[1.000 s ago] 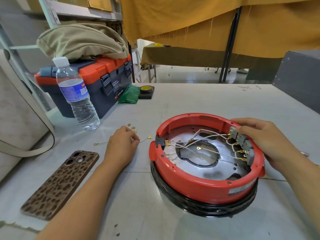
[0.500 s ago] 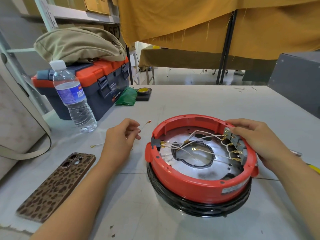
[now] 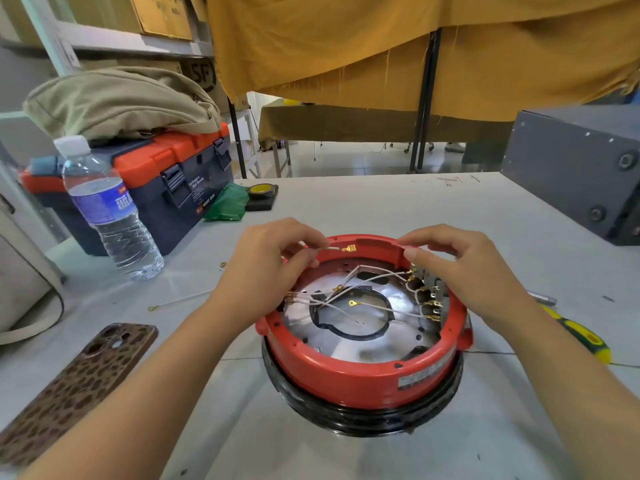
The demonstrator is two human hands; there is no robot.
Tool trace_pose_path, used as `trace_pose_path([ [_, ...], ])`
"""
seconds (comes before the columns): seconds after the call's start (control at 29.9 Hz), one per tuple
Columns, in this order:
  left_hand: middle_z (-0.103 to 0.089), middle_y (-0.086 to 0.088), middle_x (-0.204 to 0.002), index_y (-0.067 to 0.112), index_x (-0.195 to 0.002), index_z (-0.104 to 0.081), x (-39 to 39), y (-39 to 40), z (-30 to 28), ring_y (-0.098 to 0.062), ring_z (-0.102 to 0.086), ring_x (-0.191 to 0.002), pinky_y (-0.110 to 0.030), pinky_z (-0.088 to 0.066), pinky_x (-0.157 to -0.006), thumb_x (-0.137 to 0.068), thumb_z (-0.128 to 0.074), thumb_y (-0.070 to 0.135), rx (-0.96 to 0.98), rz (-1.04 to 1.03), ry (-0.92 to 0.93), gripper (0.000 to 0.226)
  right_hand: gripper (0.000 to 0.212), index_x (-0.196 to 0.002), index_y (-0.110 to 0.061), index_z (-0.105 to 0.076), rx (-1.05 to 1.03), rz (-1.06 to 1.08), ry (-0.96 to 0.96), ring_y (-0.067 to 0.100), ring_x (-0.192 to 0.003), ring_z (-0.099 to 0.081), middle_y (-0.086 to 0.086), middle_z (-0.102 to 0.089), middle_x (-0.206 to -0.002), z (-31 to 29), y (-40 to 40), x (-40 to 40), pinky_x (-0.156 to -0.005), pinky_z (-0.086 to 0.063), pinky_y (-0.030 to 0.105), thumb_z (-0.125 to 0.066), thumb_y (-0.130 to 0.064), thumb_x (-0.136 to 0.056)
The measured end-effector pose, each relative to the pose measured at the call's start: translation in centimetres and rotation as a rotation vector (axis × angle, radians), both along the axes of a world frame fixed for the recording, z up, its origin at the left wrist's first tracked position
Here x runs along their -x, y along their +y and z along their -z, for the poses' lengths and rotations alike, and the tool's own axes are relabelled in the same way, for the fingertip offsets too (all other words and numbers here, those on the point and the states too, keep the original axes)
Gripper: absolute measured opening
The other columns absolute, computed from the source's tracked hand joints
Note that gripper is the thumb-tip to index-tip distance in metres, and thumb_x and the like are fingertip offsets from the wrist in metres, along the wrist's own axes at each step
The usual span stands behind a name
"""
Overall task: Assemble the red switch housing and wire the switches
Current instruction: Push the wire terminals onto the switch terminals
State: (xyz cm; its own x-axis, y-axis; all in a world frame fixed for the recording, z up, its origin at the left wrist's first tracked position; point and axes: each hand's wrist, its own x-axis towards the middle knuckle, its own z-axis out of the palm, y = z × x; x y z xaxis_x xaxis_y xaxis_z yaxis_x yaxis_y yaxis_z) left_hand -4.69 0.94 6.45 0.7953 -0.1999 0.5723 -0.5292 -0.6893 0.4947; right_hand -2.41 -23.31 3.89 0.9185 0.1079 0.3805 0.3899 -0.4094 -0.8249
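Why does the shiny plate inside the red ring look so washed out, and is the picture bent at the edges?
Head view: the metal plate inside the red housing mirrors bright light from above, so patches glare white. Same view: the wide-angle lens bows the table edge and shelf posts, and stretches the forearms near the bottom corners. The left hand and the wire it pinches look sharp.

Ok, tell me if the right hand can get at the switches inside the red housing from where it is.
Probably yes. The right hand sits over the red housing's right rim, directly above the switches. Only thin white wires run to them, and the left hand is at the far side.
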Motion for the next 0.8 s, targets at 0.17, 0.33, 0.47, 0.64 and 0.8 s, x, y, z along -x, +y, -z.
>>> trace_pose_path([
  [0.17, -0.070, -0.003, -0.082, 0.011, -0.089, -0.072, -0.1, -2.7, 0.0, -0.007, -0.067, -0.068, -0.019, -0.053, -0.072, -0.084, -0.063, -0.004, -0.017, 0.108, 0.071, 0.018, 0.013, -0.090, -0.027, -0.074, 0.011, -0.117, -0.016, 0.001, -0.089, -0.064, -0.014, -0.071, -0.089, -0.3, 0.0, 0.5, -0.081, -0.046, 0.011, -0.073, -0.019, -0.080],
  [0.33, -0.070, -0.003, -0.077, 0.011, -0.088, -0.072, -0.5, -4.3, 0.1, -0.012, -0.069, -0.067, -0.031, -0.054, -0.073, -0.081, -0.064, -0.004, -0.065, 0.134, 0.076, 0.018, 0.011, -0.086, -0.026, -0.075, 0.005, -0.129, -0.031, 0.004, -0.084, -0.066, -0.013, -0.072, -0.084, -0.4, 0.0, 0.7, -0.079, -0.049, 0.017, -0.075, -0.018, -0.078],
  [0.47, -0.070, 0.001, -0.081, 0.014, -0.091, -0.072, -0.8, -4.7, 0.2, -0.009, -0.068, -0.070, -0.032, -0.054, -0.075, -0.082, -0.065, 0.000, -0.088, 0.136, 0.094, 0.017, 0.009, -0.082, -0.024, -0.075, 0.001, -0.091, -0.047, 0.008, -0.079, -0.066, -0.009, -0.073, -0.080, -0.4, -0.1, 0.6, -0.078, -0.052, 0.023, -0.074, -0.015, -0.078],
  [0.64, -0.071, 0.010, -0.084, 0.020, -0.091, -0.071, -1.1, -5.6, -0.1, 0.000, -0.066, -0.078, -0.013, -0.051, -0.074, -0.081, -0.071, 0.011, -0.025, 0.174, 0.154, 0.013, 0.010, -0.079, -0.025, -0.075, -0.023, -0.089, -0.039, 0.015, -0.075, -0.067, -0.003, -0.073, -0.077, -0.3, 0.4, 0.7, -0.078, -0.053, 0.033, -0.076, -0.015, -0.076],
  [0.8, -0.068, 0.014, -0.080, 0.022, -0.088, -0.067, -1.6, -6.5, 0.0, 0.003, -0.064, -0.075, -0.006, -0.046, -0.070, -0.079, -0.073, 0.011, -0.030, 0.186, 0.130, 0.015, 0.009, -0.078, -0.026, -0.074, -0.067, -0.074, -0.030, 0.020, -0.079, -0.068, 0.002, -0.074, -0.079, -0.3, 0.3, 0.8, -0.081, -0.053, 0.038, -0.078, -0.021, -0.072],
])
